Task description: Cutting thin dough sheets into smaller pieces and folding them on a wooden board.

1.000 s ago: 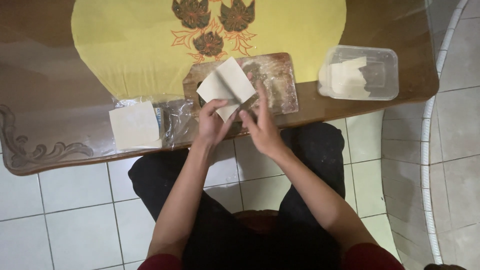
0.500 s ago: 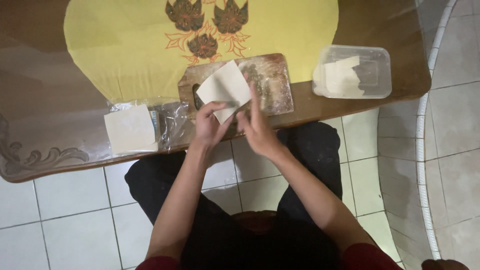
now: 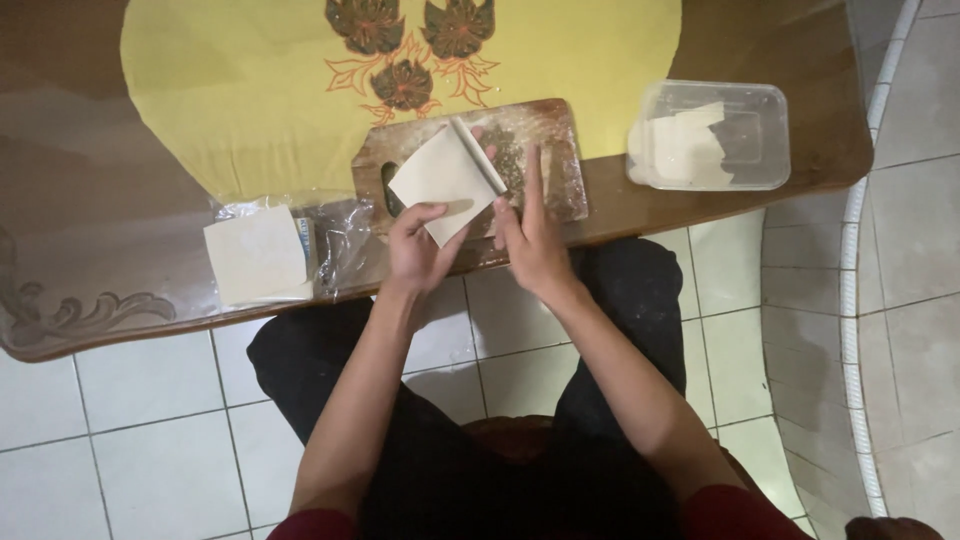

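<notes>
A pale square dough sheet (image 3: pixel 445 180) lies tilted over a floured wooden cutting board (image 3: pixel 555 150) at the table's near edge. My left hand (image 3: pixel 418 250) pinches the sheet's near corner between thumb and fingers. My right hand (image 3: pixel 530 235) rests flat on the board beside the sheet, its fingers stretched out along the sheet's right edge, where a thin rolled or folded strip (image 3: pixel 478 155) shows. Whether the right fingers grip that edge is unclear.
A stack of square dough sheets (image 3: pixel 258 255) sits on crumpled clear plastic wrap (image 3: pixel 345 240) to the left. A clear plastic tub (image 3: pixel 712 135) with pale sheets stands at the right. A yellow embroidered cloth (image 3: pixel 250 80) covers the glass-topped wooden table (image 3: pixel 80 200). White floor tiles (image 3: pixel 140 420) lie below.
The sheet has dropped from being held up in both hands to lying on the board. My right hand has flattened beside it with fingers extended.
</notes>
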